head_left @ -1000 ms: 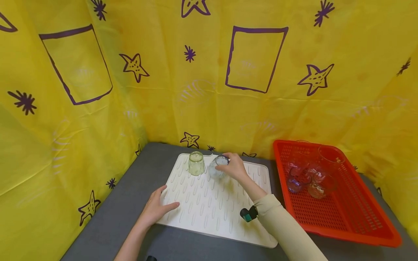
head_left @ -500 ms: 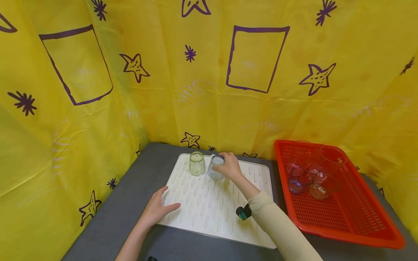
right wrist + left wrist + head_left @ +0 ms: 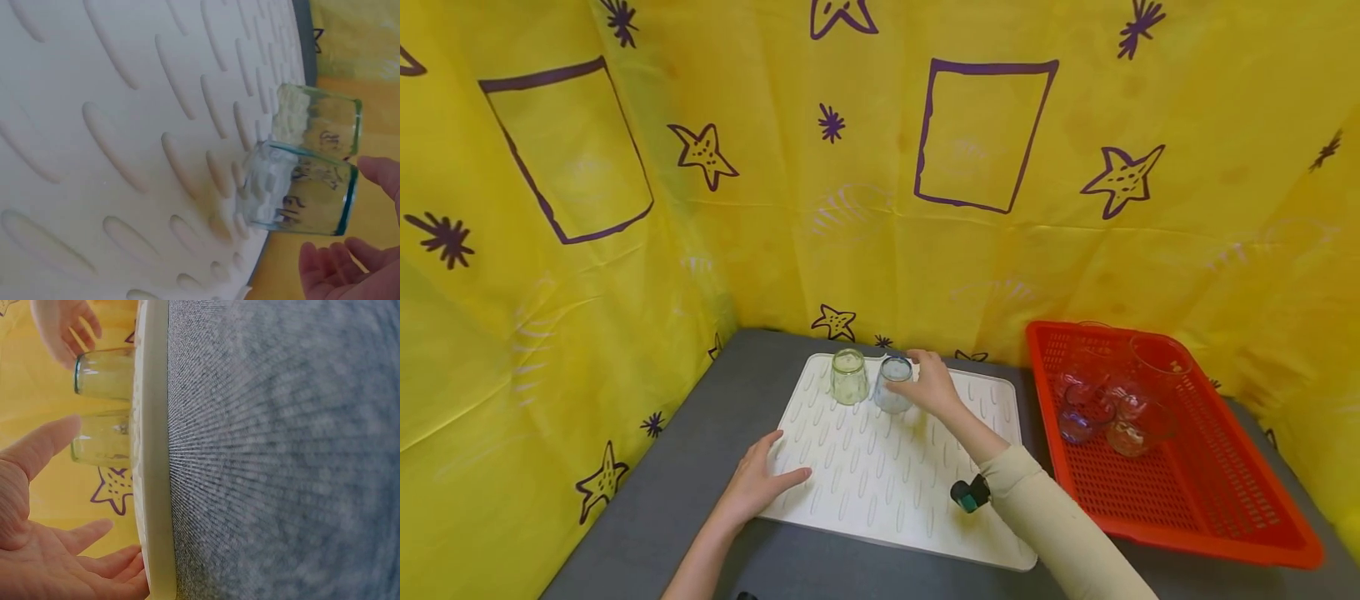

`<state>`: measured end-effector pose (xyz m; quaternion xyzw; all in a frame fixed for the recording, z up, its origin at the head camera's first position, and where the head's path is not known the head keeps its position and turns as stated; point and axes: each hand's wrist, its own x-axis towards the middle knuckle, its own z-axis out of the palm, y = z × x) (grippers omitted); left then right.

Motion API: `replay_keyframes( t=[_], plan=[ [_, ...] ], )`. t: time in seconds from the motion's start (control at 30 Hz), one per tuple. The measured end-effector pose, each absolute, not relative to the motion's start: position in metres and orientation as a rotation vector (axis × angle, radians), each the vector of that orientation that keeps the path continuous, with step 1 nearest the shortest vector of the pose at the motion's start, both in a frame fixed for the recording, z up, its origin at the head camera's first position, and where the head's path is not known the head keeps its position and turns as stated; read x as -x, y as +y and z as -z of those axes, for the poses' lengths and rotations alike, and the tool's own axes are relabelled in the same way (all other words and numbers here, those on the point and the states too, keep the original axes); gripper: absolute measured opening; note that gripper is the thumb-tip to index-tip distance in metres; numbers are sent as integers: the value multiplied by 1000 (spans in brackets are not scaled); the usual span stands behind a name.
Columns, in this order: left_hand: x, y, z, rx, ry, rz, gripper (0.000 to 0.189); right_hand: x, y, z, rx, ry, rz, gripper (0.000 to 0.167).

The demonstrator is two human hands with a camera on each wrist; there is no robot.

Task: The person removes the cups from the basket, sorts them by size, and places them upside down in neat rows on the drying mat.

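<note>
A bluish glass tumbler (image 3: 890,400) stands on the white ridged mat (image 3: 865,483), near its back edge. Just left of it stands a greenish glass tumbler (image 3: 848,386), with a small gap between the two in the head view. My right hand (image 3: 932,387) is beside the bluish tumbler. Its thumb and fingers are spread around that glass; in the right wrist view they appear apart from it, the thumb close to the free end. At the mat's left front side my left hand (image 3: 758,485) is spread, its lower fingers (image 3: 128,562) against the mat's edge.
A red plastic basket (image 3: 1195,533) stands to the right, holding several clear and tinted glasses (image 3: 1127,437). A yellow patterned cloth (image 3: 880,250) hangs behind and at the left. Grey tabletop (image 3: 700,417) surrounds the mat.
The bluish tumbler, tilted in my right hand's grip a second ago, has come down level on the mat and slightly left. The right fingers have loosened from it. My left hand stays in place.
</note>
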<state>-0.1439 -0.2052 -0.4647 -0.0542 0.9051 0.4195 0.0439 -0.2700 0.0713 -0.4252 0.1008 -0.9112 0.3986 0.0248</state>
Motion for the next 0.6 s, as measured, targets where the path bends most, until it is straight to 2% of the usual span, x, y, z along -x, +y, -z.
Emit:
replay_keyframes(
  t=[0.6],
  plan=[
    [144,-205,466,172,2736,-1297,90,211,140,394,-110,-2727,-1598,64]
  ],
)
